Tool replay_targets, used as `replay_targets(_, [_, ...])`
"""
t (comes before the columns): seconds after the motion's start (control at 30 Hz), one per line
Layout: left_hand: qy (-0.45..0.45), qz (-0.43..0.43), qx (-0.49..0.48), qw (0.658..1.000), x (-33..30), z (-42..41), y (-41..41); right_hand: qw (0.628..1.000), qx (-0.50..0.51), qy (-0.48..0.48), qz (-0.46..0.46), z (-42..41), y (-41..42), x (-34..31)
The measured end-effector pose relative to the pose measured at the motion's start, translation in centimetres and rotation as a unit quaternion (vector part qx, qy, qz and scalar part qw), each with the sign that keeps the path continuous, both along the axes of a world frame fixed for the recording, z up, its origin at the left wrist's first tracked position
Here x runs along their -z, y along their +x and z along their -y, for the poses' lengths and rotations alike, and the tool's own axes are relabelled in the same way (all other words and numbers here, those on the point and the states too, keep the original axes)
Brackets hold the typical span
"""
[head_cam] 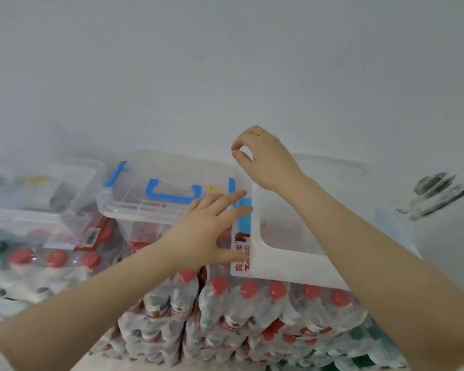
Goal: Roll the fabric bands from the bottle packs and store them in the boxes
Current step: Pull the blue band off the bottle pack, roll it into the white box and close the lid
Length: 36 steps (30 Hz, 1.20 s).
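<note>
Head view, blurred: your left hand (pixel 208 226) reaches forward with fingers straight and spread, fingertips at the blue side latch (pixel 243 214) of the lidded clear box (pixel 145 207). Your right hand (pixel 263 159) is raised over the open clear box (pixel 287 266), thumb and forefinger nearly pinched; whether they hold anything, you cannot tell. A ring (pixel 261 133) shows on one finger. No fabric band can be made out, so its direction goes unrecorded. Both boxes sit on shrink-wrapped bottle packs (pixel 252 303) with red caps, against the white wall (pixel 225 62). Lidded box: blue handle (pixel 172 192) lying flat, long axis left-right. Another clear box (pixel 38 188) sits far left.
</note>
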<state>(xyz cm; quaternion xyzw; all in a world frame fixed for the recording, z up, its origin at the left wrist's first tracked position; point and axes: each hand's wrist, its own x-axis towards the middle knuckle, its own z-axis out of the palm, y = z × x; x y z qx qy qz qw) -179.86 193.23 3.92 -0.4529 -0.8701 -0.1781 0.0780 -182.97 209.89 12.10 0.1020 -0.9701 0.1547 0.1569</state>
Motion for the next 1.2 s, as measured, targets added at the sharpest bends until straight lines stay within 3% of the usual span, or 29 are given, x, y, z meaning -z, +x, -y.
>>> replay_targets(0.1, [0.131,-0.048,-0.087,0.986,0.1,7.8,-0.6,0.997,-0.068,-0.044,0.009,5.9,-0.4,0.2])
replay_targets(0.2, [0.215,-0.007,-0.252,0.943,0.6,17.8,0.8,0.983,-0.143,-0.096,0.059,14.0,0.3,0.6])
replay_targets(0.33, [0.223,0.026,-0.416,0.881,2.5,31.9,4.7,0.963,-0.237,-0.077,0.101,26.9,1.6,3.1])
replay_targets(0.43, [0.218,0.043,-0.486,0.845,3.8,41.8,7.5,0.952,-0.266,-0.074,0.13,36.5,2.5,6.2])
replay_targets(0.57, [0.183,0.056,-0.501,0.844,5.0,52.6,10.6,0.944,-0.267,-0.051,0.185,47.8,3.3,10.6])
replay_targets(0.73, [0.15,0.092,-0.488,0.855,5.9,60.3,10.3,0.953,-0.198,-0.013,0.228,54.6,2.9,14.4])
replay_targets(1.0, [0.151,0.166,-0.38,0.897,6.5,62.6,1.6,0.979,-0.05,0.036,0.194,54.7,-1.9,16.2])
replay_targets(1.2, [0.126,0.185,-0.287,0.931,5.9,62.1,-7.4,0.985,0.085,-0.027,0.146,54.5,-6.7,17.0])
